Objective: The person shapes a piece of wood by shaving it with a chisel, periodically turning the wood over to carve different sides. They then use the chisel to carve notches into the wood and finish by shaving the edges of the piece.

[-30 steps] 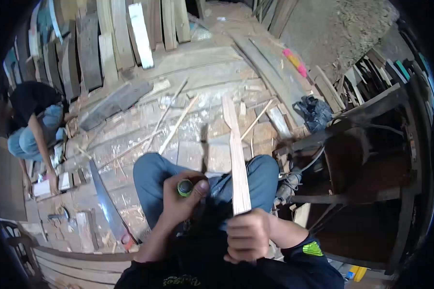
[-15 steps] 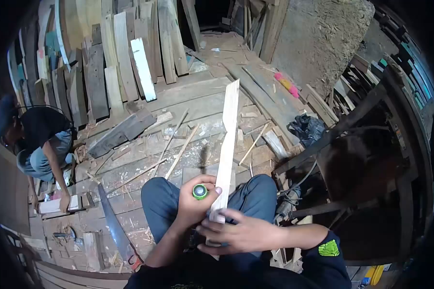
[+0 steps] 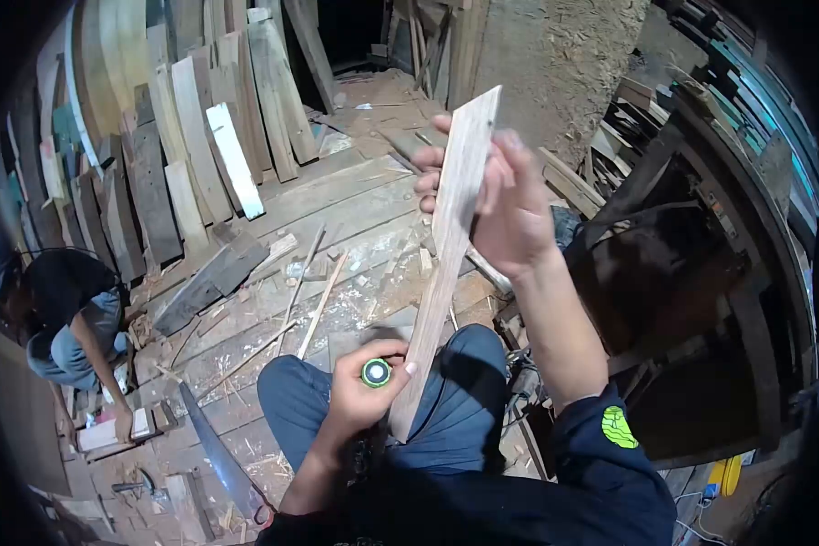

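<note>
A pale wooden strip (image 3: 446,223) with a slanted top end stands upright in front of me, its lower end by my lap. My left hand (image 3: 364,387) grips a tool handle with a green-rimmed round end (image 3: 376,372), seen end-on; the rest of the tool is hidden. The same hand's thumb presses the strip's lower part. Up near the slanted end, my right hand (image 3: 514,214) is curled around the strip, its fingertips showing past the left edge. Part of this hand is blurred.
On the left, a co-worker (image 3: 82,314) crouches with hands on a wood block (image 3: 109,435). A handsaw (image 3: 218,455) lies between us, near a hammer-like tool (image 3: 136,485). Planks (image 3: 182,136) lean behind. Sticks and shavings litter the floor. A dark frame (image 3: 692,300) stands right.
My right hand has moved from the strip's lower end up to its top. The strip has turned, showing another face, and leans further right. My left hand keeps its hold.
</note>
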The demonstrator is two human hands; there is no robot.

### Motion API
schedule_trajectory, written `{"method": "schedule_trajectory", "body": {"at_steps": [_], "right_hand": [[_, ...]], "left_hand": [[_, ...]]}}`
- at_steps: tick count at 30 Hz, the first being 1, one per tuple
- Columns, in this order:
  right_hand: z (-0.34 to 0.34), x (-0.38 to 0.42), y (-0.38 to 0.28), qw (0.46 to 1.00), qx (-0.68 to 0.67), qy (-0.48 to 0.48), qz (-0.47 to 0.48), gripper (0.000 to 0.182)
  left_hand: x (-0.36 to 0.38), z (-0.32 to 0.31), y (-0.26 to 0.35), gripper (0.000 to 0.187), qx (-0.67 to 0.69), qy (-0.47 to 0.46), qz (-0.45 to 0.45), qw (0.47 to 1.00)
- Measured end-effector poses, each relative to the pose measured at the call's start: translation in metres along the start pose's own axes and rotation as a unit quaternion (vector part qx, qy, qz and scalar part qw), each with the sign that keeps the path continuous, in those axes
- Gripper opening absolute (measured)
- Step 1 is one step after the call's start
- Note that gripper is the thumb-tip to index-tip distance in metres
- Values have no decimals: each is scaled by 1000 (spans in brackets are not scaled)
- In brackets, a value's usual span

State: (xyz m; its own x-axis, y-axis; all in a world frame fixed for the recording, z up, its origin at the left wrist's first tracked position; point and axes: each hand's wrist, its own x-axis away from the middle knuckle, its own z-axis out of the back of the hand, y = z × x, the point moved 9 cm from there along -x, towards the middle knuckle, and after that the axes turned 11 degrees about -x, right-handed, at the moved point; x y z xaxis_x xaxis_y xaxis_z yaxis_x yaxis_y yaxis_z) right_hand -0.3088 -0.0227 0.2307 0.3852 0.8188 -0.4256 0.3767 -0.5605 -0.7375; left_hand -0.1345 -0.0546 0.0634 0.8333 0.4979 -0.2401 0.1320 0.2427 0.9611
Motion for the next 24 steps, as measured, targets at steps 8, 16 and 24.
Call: {"method": "schedule_trajectory", "body": {"at_steps": [8,16,24], "right_hand": [[5,36,-17,990,-66,-100,72,54],[51,125,79,981,131,-91,109,30],[67,189,157,979,165,31,118,39]], "left_hand": [[15,47,0,19,7,162,65,985],[39,86,9,37,131,224,-121,958],[48,72,-15,34,160,211,-142,954]]}}
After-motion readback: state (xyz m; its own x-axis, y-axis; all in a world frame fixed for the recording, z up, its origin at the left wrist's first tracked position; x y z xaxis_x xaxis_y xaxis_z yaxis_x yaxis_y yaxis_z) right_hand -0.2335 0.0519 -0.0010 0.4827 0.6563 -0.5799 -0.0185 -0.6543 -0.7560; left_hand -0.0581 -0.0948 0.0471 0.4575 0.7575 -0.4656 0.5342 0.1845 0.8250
